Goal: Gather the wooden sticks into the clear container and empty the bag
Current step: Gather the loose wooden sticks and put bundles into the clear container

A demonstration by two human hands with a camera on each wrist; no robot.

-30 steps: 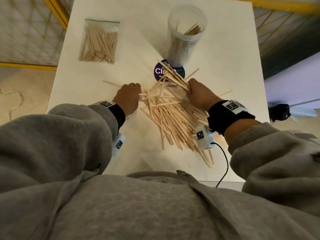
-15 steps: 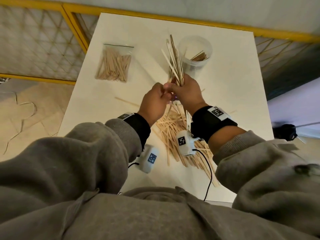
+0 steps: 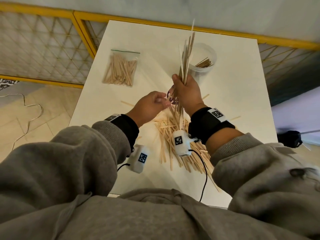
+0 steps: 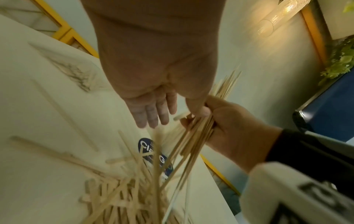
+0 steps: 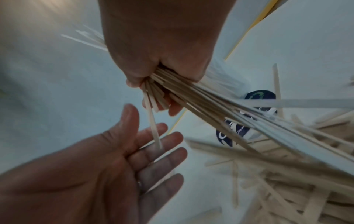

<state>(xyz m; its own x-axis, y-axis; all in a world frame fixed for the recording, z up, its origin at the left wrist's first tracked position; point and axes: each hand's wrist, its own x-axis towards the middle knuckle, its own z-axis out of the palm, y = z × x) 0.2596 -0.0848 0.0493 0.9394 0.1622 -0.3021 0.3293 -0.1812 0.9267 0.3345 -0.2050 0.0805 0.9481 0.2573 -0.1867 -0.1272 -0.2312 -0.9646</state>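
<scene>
My right hand (image 3: 186,91) grips a bundle of wooden sticks (image 3: 187,54), held upright above the table and just in front of the clear container (image 3: 205,57), which holds a few sticks. The same bundle (image 5: 210,98) fans out from my fist in the right wrist view. My left hand (image 3: 152,104) hovers beside it with fingers straight (image 5: 153,151), empty, its fingertips near the bundle's lower ends. A loose pile of sticks (image 3: 173,141) lies on the white table (image 3: 233,94) under my wrists. A zip bag of sticks (image 3: 121,68) lies at the back left.
A round dark blue sticker (image 4: 151,150) lies on the table by the pile. Stray single sticks (image 3: 127,103) lie left and right of the pile. A yellow-framed mesh fence (image 3: 52,45) borders the table's left and far sides. A cable (image 3: 26,108) trails on the floor.
My right hand has lifted the bundle off the pile and raised it toward the container. My left hand rose with it, then let go and opened. The head view has tilted up.
</scene>
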